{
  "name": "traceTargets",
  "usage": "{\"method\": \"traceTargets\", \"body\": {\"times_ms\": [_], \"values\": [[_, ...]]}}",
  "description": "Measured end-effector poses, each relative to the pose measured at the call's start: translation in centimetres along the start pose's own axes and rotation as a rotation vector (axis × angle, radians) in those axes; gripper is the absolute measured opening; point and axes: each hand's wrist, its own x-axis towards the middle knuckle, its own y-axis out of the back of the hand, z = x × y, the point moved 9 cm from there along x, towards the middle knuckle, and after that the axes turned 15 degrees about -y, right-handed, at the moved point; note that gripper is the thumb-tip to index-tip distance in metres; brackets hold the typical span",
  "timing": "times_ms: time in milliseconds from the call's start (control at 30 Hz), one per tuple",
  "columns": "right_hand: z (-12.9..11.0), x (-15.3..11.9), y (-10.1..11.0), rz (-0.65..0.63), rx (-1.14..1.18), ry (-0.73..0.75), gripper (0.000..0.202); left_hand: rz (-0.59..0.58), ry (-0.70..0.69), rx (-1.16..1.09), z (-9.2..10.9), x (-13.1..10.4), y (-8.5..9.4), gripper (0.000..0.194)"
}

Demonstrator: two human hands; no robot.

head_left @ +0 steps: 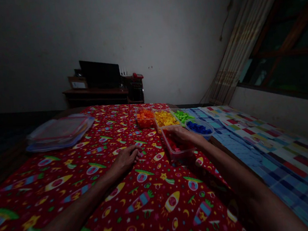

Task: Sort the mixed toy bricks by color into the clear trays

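Note:
My left hand [127, 157] rests on the red patterned cloth [154, 189], its fingers curled in and nothing visible in them. Over on the right, my right hand [180, 134] reaches down into a clear plastic box [184, 153] of small red pieces [176, 147]. Its fingertips are hidden, so what they touch or hold does not show. Behind that box stand a box of yellow pieces [165, 118] and one of orange pieces [145, 118]. Bright green pieces [183, 116] lie farther right, and a round tub holds dark blue pieces [198, 128].
Stacked plastic lids [61, 131] lie at the far left of the cloth. At the right is a blue plaid cloth [248, 160] with a patchwork cover [279, 142]. A low desk [95, 92] with a black monitor [100, 73] stands by the wall.

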Motion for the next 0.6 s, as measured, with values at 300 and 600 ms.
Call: {"method": "traceTargets", "body": {"times_ms": [300,600], "values": [[3.4,-1.0,1.8,0.11,-0.157,-0.269,0.023,0.017,0.01,-0.013,0.9,0.1,0.0,0.033],[1.2,-1.0,2.4,0.17,0.058,-0.149,0.046,0.021,0.045,-0.031,1.7,-0.2,0.0,0.035]]}}
